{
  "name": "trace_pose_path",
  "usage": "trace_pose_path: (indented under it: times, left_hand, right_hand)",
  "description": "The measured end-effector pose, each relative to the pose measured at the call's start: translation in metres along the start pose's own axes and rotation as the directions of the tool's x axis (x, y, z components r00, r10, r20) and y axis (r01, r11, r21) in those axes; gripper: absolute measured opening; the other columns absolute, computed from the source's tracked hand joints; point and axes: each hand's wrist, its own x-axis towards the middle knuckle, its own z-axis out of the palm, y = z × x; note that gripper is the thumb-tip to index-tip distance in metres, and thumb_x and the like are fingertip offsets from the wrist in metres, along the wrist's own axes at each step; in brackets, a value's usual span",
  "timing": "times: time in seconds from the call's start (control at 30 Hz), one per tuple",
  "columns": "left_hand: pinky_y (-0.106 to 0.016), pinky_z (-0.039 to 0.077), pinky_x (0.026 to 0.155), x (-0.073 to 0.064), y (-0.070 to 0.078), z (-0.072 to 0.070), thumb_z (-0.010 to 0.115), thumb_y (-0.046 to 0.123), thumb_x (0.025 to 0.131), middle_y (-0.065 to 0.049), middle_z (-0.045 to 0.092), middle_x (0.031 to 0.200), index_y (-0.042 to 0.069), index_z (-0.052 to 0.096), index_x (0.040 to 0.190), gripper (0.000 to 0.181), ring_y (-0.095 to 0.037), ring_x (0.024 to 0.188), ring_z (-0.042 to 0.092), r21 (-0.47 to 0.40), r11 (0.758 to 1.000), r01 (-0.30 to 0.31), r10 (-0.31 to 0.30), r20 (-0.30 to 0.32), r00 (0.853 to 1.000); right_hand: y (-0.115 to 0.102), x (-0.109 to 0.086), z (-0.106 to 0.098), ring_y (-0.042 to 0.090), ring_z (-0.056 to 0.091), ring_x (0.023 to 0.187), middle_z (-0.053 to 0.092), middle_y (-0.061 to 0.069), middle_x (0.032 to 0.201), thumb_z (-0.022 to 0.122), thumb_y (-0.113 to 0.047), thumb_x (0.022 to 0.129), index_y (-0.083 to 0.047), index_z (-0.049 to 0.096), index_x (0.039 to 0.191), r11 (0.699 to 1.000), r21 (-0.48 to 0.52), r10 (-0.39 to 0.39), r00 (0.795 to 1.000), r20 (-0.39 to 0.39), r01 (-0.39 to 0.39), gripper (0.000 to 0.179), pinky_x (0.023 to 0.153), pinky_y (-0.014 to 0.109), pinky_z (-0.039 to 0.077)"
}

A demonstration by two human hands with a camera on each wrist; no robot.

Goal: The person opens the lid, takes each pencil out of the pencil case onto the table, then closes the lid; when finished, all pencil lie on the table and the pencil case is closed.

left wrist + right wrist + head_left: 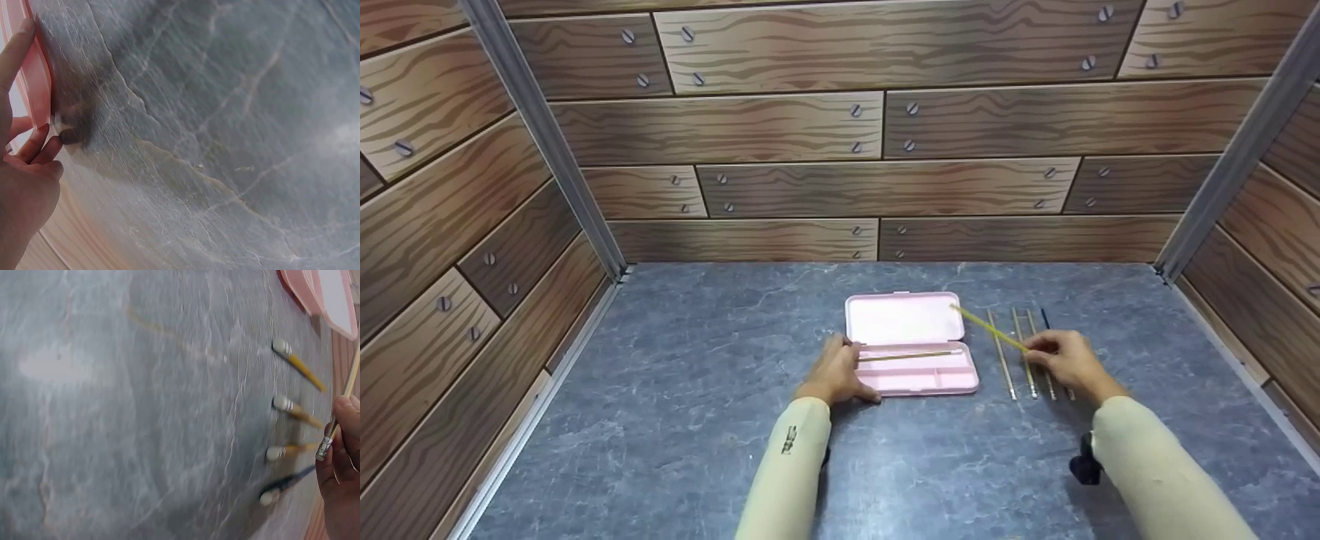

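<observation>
A pink pencil case point(915, 384) lies open on the table, its lid point(904, 319) folded back toward the wall. One pencil point(911, 356) rests in its long compartment. My left hand point(832, 373) grips the case's left end, thumb at the front edge; in the left wrist view the fingers point(23, 48) lie along the pink rim. Between thumb and fingertips my right hand point(1069, 365) pinches a yellow pencil point(988, 327) near its eraser end. That pencil slants up-left, its far tip over the lid's right edge in the head view.
Right of the case several pencils lie side by side, eraser ends toward me: yellowish ones point(1002, 356) and a dark one point(1045, 318) at the far right. Wood-patterned walls point(787, 187) with metal corner strips enclose the grey marbled table point(675, 435).
</observation>
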Motion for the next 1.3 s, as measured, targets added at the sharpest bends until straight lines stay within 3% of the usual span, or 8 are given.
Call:
trace_pose_path:
  times: [0.2,0.5,0.63,0.9,1.1,1.3]
  left_hand:
    - [-0.038,0.045,0.104,0.001,0.001,-0.003,0.097,0.035,0.062,-0.006,0.049,0.126,0.007,0.067,0.116,0.068,-0.021,0.115,0.046,-0.008,1.000,0.000,0.000,-0.001,1.000]
    - [-0.039,0.045,0.106,0.001,0.001,-0.005,0.097,0.036,0.062,-0.009,0.050,0.127,0.006,0.066,0.107,0.062,-0.023,0.118,0.046,0.024,0.999,-0.031,0.031,-0.014,0.999]
    - [-0.039,0.045,0.106,0.001,0.001,-0.005,0.097,0.037,0.062,-0.009,0.050,0.128,0.006,0.065,0.106,0.062,-0.023,0.119,0.046,0.018,0.999,-0.030,0.030,-0.006,1.000]
    - [-0.038,0.045,0.105,0.001,-0.001,-0.005,0.097,0.036,0.062,-0.008,0.050,0.127,0.006,0.066,0.106,0.062,-0.023,0.118,0.046,0.015,0.999,-0.042,0.043,-0.009,0.999]
    - [-0.039,0.045,0.106,0.000,-0.002,-0.002,0.097,0.036,0.062,-0.008,0.050,0.127,0.006,0.066,0.106,0.062,-0.023,0.118,0.046,0.001,0.999,-0.040,0.040,-0.010,0.999]
    - [-0.039,0.044,0.105,0.000,-0.003,0.000,0.097,0.038,0.062,-0.009,0.050,0.126,0.006,0.066,0.115,0.070,-0.024,0.118,0.046,0.009,0.999,-0.054,0.054,-0.010,0.998]
  right_hand:
    - [0.012,-0.007,-0.009,-0.002,0.056,0.071,0.073,0.019,0.091,0.072,-0.001,0.090,0.010,0.072,0.102,0.998,0.035,0.051,0.997,-0.064,-0.049,0.017,0.064,0.015,0.047]
    - [0.028,-0.018,-0.017,-0.008,0.057,0.073,0.072,0.026,0.099,0.070,-0.002,0.092,0.014,0.069,0.108,0.992,0.084,0.101,0.984,-0.144,-0.089,0.023,0.066,0.011,0.047]
    - [0.034,-0.022,-0.019,-0.010,0.055,0.073,0.074,0.021,0.098,0.071,-0.004,0.092,0.014,0.069,0.111,0.986,0.103,0.146,0.973,-0.181,-0.129,0.027,0.066,0.010,0.047]
    - [0.044,-0.030,-0.020,-0.009,0.056,0.070,0.071,-0.011,0.083,0.072,-0.009,0.093,0.014,0.067,0.116,0.956,0.192,0.266,0.935,-0.234,-0.224,0.033,0.063,0.014,0.049]
    - [0.048,-0.035,-0.019,-0.008,0.053,0.068,0.069,-0.011,0.081,0.071,-0.010,0.094,0.014,0.066,0.117,0.932,0.208,0.346,0.901,-0.263,-0.297,0.034,0.061,0.014,0.047]
    - [0.048,-0.037,-0.018,-0.012,0.048,0.063,0.073,-0.004,0.080,0.072,-0.013,0.092,0.010,0.070,0.113,0.919,0.130,0.395,0.858,-0.328,-0.373,0.032,0.058,0.013,0.042]
